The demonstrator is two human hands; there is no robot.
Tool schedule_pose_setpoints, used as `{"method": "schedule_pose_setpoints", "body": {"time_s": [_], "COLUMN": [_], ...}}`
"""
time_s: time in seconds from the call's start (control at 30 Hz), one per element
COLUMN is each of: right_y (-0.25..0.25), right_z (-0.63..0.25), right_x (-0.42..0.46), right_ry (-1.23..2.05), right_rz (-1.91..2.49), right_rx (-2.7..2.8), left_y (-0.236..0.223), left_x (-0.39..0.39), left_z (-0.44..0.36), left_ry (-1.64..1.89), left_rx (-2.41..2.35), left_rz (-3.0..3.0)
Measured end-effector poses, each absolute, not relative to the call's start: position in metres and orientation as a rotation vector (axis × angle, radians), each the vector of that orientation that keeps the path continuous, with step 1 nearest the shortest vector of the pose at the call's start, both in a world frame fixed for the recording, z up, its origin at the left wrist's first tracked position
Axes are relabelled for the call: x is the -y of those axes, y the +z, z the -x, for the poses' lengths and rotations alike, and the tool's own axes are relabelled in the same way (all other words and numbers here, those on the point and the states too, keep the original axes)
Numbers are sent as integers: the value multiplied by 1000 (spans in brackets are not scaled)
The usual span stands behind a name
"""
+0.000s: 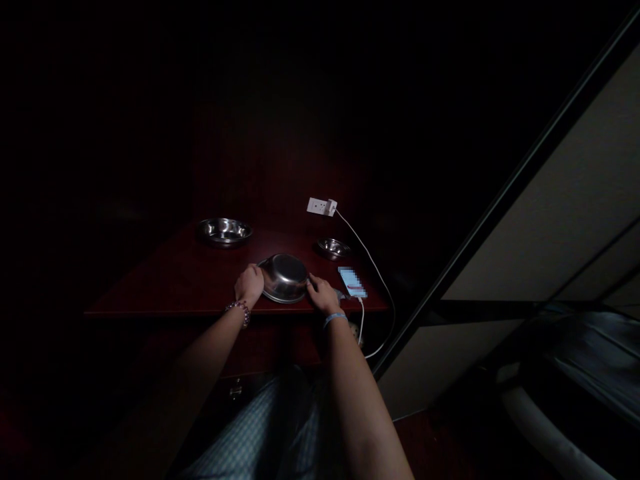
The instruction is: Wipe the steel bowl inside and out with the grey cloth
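Note:
An upside-down stainless steel bowl (287, 272) is at the front of the dark red desk, its rim low and its base facing up. My left hand (249, 284), with a beaded bracelet at the wrist, is closed on the bowl's left rim. On the opposite side my right hand (323, 294), wearing a light blue band, grips the right rim. Two more metal bowls stand upright behind: a larger one (225, 232) at the back left and a smaller one (333, 249) to the right.
A phone (353, 282) with a lit screen lies right of my right hand, a white cable (370, 257) looping beside it. A charger sits in the wall socket (321, 207). The desk's front edge (165, 312) runs just below the hands. Surroundings are very dark.

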State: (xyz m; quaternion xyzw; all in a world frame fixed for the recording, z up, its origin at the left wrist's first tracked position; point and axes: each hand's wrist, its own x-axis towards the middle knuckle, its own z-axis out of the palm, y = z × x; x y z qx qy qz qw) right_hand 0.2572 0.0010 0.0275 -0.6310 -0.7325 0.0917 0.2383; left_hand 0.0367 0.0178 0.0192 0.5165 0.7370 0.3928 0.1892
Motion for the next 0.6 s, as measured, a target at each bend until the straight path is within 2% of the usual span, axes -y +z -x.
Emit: {"method": "schedule_pose_setpoints", "body": {"time_s": [0.2, 0.43, 0.6], "right_y": [39, 40, 26], "right_z": [-256, -265, -268], "right_x": [-4, -2, -11], "right_ry": [141, 417, 288], "right_rz": [1707, 1824, 1781], "right_rx": [2099, 2057, 2194], "left_y": [16, 21, 22], "left_x": [-20, -17, -16], "left_z": [-37, -37, -37], "left_ry": [1070, 1051, 1074], "left_rx": [-2080, -2081, -2083], "left_rz": [-1446, -1434, -1429]}}
